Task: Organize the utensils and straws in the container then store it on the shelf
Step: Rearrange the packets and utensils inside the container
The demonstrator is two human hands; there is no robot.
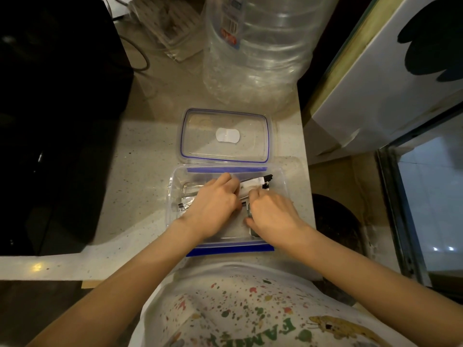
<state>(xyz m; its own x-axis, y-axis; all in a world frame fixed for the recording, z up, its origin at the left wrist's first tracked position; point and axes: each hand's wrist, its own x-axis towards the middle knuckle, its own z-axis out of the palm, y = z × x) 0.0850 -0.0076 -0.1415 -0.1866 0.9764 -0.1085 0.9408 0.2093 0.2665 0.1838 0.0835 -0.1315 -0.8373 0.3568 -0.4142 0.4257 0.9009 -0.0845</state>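
A clear plastic container (280, 176) with blue clips sits on the counter near its front edge. Both my hands are inside it. My left hand (213, 206) lies over wrapped utensils and straws (253, 184), its fingers curled on a white-wrapped piece. My right hand (270, 214) grips a dark utensil (250, 214) near the container's right side. Black tips stick out past my fingers toward the right. A small foil-wrapped item (184, 207) lies at the container's left end. Most of the contents are hidden under my hands.
The container's clear lid (225, 135) with a blue seal lies flat just behind it. Large clear water bottles (263, 46) stand at the back. A black appliance (55, 121) fills the left. A white fridge (375, 83) stands right of the counter.
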